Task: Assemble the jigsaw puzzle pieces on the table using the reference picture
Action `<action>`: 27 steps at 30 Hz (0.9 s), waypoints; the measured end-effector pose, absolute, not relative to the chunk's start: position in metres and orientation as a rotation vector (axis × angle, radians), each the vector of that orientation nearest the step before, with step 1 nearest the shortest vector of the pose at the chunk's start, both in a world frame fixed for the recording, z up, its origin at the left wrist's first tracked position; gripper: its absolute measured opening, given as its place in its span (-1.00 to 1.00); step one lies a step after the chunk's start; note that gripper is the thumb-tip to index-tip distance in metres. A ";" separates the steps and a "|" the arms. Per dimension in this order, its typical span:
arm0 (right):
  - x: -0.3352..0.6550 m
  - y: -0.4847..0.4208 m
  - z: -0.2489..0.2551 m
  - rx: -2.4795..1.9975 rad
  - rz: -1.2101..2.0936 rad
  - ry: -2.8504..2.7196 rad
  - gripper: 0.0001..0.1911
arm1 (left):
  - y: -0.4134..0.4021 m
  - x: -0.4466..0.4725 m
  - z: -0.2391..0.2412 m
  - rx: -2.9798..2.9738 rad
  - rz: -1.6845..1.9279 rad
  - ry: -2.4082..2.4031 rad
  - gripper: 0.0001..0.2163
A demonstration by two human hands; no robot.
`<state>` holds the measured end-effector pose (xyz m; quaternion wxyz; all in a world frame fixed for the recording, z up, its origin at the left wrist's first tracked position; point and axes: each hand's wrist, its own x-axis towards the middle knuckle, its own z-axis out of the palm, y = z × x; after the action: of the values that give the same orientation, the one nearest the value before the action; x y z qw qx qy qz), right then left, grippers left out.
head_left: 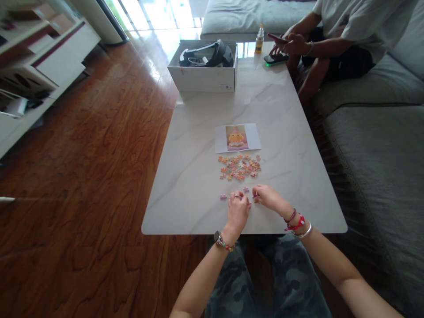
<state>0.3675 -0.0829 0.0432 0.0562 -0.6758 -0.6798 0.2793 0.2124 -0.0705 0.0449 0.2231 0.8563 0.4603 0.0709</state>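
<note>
My left hand (pixel 237 208) is closed near the front edge of the table, its fingers pinching a puzzle piece that they mostly cover. Just to its right, my right hand (pixel 267 197) has its fingertips pressed together on a small purple puzzle piece (pixel 255 196). One pinkish-purple piece (pixel 223 197) lies left of my left hand, and another purple piece (pixel 246 189) lies above the gap between both hands. Farther up is a loose spread of orange and pink puzzle pieces (pixel 240 167). Beyond it lies a paper sheet (pixel 254 136) printed with a yellow-orange cartoon figure.
On the far end of the white marbled table (pixel 185 176) stands a white box (pixel 205 80) holding a black-and-white headset (pixel 212 55). A bottle (pixel 259 40) and a phone (pixel 275 59) are at the far right, beside a seated person (pixel 351 39) holding another phone. A grey sofa (pixel 380 145) runs along the right.
</note>
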 end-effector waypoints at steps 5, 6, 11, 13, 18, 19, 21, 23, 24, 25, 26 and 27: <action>0.370 -0.080 0.042 -1.962 0.898 -2.037 -0.91 | -0.069 0.214 0.040 2.348 0.185 1.253 -0.92; 0.371 -0.080 0.041 -1.945 0.923 -1.986 -0.91 | -0.068 0.214 0.040 2.339 0.186 1.239 -0.93; 0.384 -0.077 0.037 -1.954 0.890 -1.521 -0.90 | -0.066 0.213 0.045 2.268 0.235 1.277 -0.98; 0.388 -0.078 0.039 -1.989 0.798 -1.321 -0.88 | -0.065 0.210 0.048 2.206 0.282 1.296 -0.99; 0.370 -0.093 0.042 -1.818 0.976 -0.984 -0.70 | -0.061 0.193 0.052 1.819 0.365 1.247 -0.92; 0.362 -0.096 0.041 -1.781 1.046 -0.964 -0.72 | -0.060 0.188 0.052 1.727 0.373 1.237 -0.90; 0.345 -0.100 0.038 -1.768 1.117 -0.921 -0.77 | -0.058 0.180 0.051 1.593 0.412 1.248 -0.88; 0.330 -0.102 0.034 -1.803 1.103 -0.851 -0.80 | -0.056 0.173 0.051 1.549 0.456 1.285 -0.89; 0.325 -0.102 0.032 -1.830 1.082 -0.824 -0.80 | -0.055 0.170 0.051 1.555 0.467 1.298 -0.89; 0.321 -0.102 0.030 -1.861 1.054 -0.816 -0.81 | -0.055 0.168 0.050 1.572 0.472 1.304 -0.89; 0.318 -0.102 0.029 -1.898 1.019 -0.832 -0.82 | -0.054 0.167 0.050 1.597 0.474 1.305 -0.88; 0.316 -0.103 0.029 -1.938 0.977 -0.865 -0.83 | -0.054 0.167 0.050 1.624 0.475 1.305 -0.87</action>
<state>0.3161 -0.1026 0.0285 0.3917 -0.7633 -0.3405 0.3848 0.1672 -0.0542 0.0496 0.4818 0.6660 0.5352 0.1948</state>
